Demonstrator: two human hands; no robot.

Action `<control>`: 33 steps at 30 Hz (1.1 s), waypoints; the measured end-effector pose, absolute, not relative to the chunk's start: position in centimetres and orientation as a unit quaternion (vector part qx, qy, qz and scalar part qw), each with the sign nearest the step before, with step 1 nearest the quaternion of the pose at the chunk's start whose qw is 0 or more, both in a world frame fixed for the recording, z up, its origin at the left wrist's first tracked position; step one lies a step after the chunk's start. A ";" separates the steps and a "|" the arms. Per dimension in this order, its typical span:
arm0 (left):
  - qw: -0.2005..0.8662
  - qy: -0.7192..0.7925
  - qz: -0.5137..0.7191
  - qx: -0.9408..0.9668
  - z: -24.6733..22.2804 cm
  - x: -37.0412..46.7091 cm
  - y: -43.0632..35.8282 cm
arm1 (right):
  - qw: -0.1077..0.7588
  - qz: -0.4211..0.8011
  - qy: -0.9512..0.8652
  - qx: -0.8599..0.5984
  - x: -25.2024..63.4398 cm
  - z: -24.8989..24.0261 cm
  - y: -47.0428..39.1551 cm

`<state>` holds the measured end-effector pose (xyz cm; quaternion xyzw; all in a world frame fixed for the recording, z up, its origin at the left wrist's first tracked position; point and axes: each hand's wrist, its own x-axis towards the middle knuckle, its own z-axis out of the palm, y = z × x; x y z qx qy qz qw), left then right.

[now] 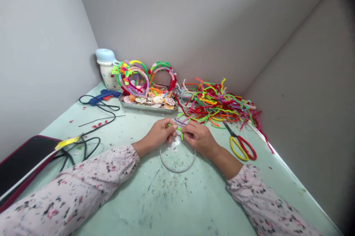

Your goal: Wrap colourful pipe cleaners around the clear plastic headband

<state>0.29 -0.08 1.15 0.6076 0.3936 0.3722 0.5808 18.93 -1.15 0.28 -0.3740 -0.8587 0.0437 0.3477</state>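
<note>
My left hand (164, 131) and my right hand (199, 136) are close together over the middle of the table. Between them is a short bright green pipe cleaner (181, 135), bent downward near my right fingers. Both hands pinch it with closed fingertips. Under my hands lies a thin grey hoop (179, 171), its far side hidden by the fingers. Small white pieces (174, 143) show within the hoop, too unclear to name. A purple pipe cleaner (179, 122) lies just beyond my fingers.
Behind my hands stands a metal tray (149, 109) of seashells (158, 99) and colourful fuzzy hoops (163, 69). A pipe cleaner heap (219, 103) and scissors (242, 147) lie right. Leftward are a blue glue gun (101, 96), black cable (111, 118), lidded cup (107, 69) and dark tablet-like slab (27, 158).
</note>
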 end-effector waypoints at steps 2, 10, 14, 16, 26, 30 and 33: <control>0.583 0.393 0.370 0.607 1.2 0.3 -0.1 | 0.335 0.036 -0.864 -0.374 19.0 0.2 -1.2; 0.587 0.394 0.371 0.602 1.0 0.3 0.0 | 0.370 0.098 -0.846 -0.372 19.0 0.3 -1.2; 0.580 0.393 0.371 0.609 1.0 0.4 0.0 | 0.392 0.218 -0.793 -0.413 19.1 0.0 -1.0; 0.577 0.393 0.370 0.614 0.9 0.3 0.0 | 0.397 0.292 -0.759 -0.426 19.1 -0.2 -0.8; 0.569 0.373 0.364 0.636 0.9 0.3 -0.3 | 0.374 0.417 -0.700 -0.443 18.8 0.5 -0.6; 0.567 0.376 0.359 0.639 0.8 0.2 -0.3 | 0.362 0.439 -0.693 -0.442 18.9 0.4 -0.4; 0.567 0.372 0.356 0.643 0.7 0.2 -0.3 | 0.350 0.447 -0.696 -0.439 19.0 0.5 -0.3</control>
